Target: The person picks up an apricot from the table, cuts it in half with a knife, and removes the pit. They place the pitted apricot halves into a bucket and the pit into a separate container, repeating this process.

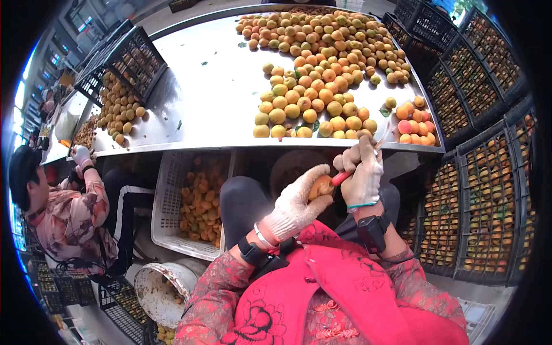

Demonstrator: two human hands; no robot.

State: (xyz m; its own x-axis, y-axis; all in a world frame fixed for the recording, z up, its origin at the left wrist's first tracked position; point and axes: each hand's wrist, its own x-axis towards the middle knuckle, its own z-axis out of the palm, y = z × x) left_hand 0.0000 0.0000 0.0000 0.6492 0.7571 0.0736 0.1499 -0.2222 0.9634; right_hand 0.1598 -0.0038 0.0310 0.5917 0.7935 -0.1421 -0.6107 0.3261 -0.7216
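My left hand [299, 204], in a pale knitted glove, is wrapped round an orange fruit [321, 187] whose upper side looks cut or opened. In my gloved right hand [361, 175] is a tool with a red handle [340, 178]; a thin metal part of it shows above the fingers. The red end touches or nearly touches the fruit. Both hands are over my lap, just below the near edge of the metal table [201, 109]. Whole apricot-like fruits [310, 92] lie piled on the table beyond them, with a small separate group [415, 126] at the right.
A white crate [164, 213] of fruit pieces stands left of my knees, near a dirty white bucket [164, 293]. Black crates of fruit [466, 213] are stacked at the right. A black crate [123, 66] lies tipped on the table. A co-worker [69, 213] sits at the left.
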